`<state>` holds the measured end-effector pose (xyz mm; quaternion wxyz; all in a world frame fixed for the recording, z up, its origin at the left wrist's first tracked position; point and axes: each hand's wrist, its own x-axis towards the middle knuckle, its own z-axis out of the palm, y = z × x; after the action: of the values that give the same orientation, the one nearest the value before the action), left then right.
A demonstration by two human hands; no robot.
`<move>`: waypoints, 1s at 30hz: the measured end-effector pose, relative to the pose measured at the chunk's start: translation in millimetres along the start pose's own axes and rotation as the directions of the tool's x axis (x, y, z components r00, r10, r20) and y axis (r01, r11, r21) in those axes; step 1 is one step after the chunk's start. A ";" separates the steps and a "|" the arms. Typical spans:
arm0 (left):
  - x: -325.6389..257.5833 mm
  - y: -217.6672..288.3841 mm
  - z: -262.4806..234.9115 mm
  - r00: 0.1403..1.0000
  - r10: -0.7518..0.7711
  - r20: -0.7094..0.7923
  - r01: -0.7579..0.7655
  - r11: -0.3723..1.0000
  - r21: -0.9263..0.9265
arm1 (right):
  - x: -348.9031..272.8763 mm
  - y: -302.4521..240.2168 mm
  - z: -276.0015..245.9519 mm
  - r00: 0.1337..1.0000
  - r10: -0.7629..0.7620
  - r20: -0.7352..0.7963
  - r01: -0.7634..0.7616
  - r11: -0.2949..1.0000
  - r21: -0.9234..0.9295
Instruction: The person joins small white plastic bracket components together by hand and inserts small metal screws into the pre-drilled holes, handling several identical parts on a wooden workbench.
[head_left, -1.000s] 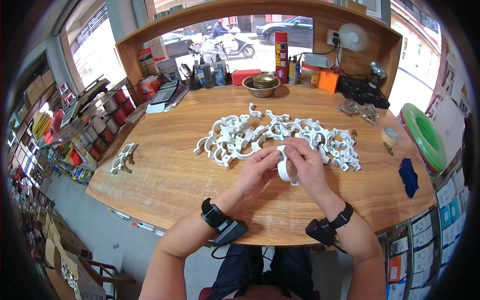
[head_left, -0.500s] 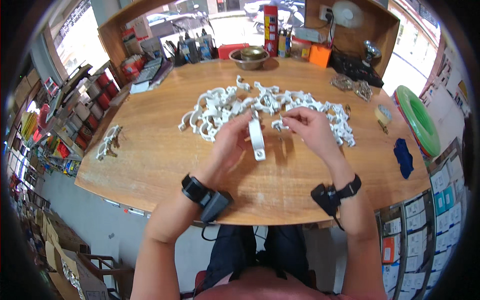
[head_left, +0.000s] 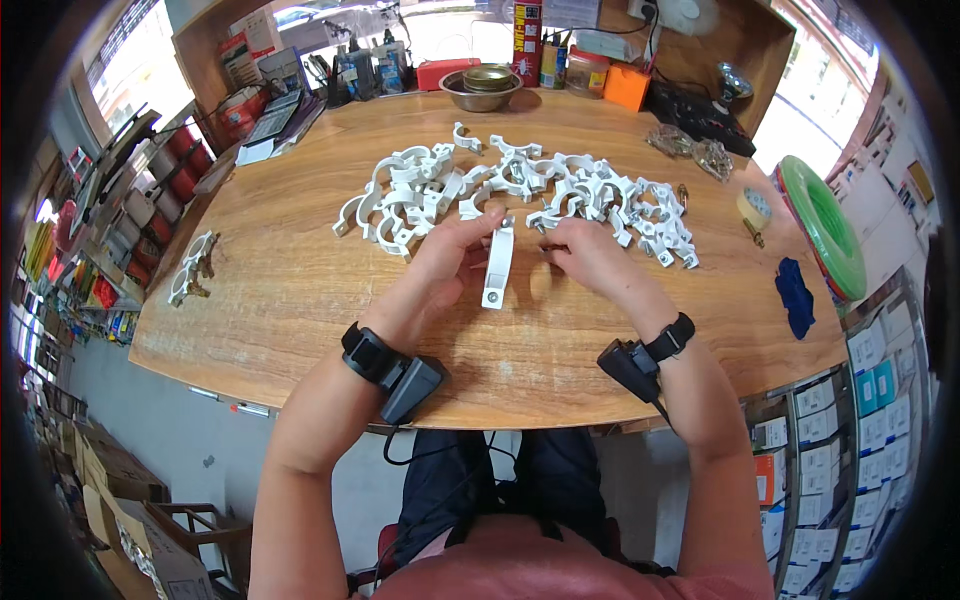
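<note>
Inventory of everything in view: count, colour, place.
Held clamp piece: one, white, centre front
Clamp pile: many, white, centre
Outlying clamps: uncertain, white, left
Bowls: at least two, metallic, back
Spray can: one, red, back
Holder: one, orange, back right
Tape roll: one, cream, right
Cloth: one, navy, right
Coil: at least one, green, far right
Shelf goods: uncountable, mixed, far left
Table: one, brown, centre
Wrist straps: two, black, lower middle
Left hand: one, centre, holding
Right hand: one, by pile

Wood tbl. (head_left: 300,330) w/ wht. clamps (head_left: 520,180), bowls (head_left: 482,98), tape roll (head_left: 753,208), navy cloth (head_left: 795,298)
</note>
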<state>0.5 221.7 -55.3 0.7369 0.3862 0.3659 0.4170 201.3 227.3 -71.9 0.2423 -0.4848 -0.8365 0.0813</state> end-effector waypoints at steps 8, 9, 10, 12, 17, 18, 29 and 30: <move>-0.8 -3.0 -0.2 1.000 -0.002 0.007 0.002 0.998 0.058 | -0.6 -8.6 -5.5 0.999 -0.020 0.039 0.022 0.999 -0.044; -1.6 -2.1 1.7 1.000 -0.008 0.005 0.008 0.997 0.077 | -1.1 -10.1 -8.1 0.999 0.011 0.046 -0.009 1.000 -0.027; -1.3 -2.4 2.2 1.000 -0.009 0.007 0.008 0.997 0.075 | -2.5 -9.6 -8.2 0.999 0.013 0.047 -0.011 0.999 -0.030; -0.9 -2.8 1.9 1.000 0.002 -0.003 -0.001 0.994 0.110 | -5.1 -8.4 -5.6 0.989 -0.138 0.052 0.142 0.985 -0.097; 0.2 -3.2 0.4 1.000 0.018 0.012 -0.019 0.995 0.094 | -4.8 -8.5 -11.5 0.988 -0.060 0.144 0.076 0.991 -0.108; 0.2 -3.8 1.2 0.999 0.025 0.029 -0.027 0.996 0.080 | -6.0 -10.6 -15.7 0.981 -0.003 0.196 0.024 0.994 -0.104; -5.5 -0.2 1.6 0.998 0.020 0.056 -0.026 0.994 0.103 | -5.3 -26.0 -21.4 0.994 -0.096 -0.053 0.094 0.995 -0.037; -5.2 -0.7 2.6 0.998 0.015 0.068 -0.022 0.994 0.103 | -4.9 -34.7 -28.4 0.978 -0.086 -0.188 0.110 0.987 0.118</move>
<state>1.0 216.0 -53.6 0.7236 0.4413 0.3587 0.3911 190.3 202.3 -36.0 0.3523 -0.4316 -0.8267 0.0780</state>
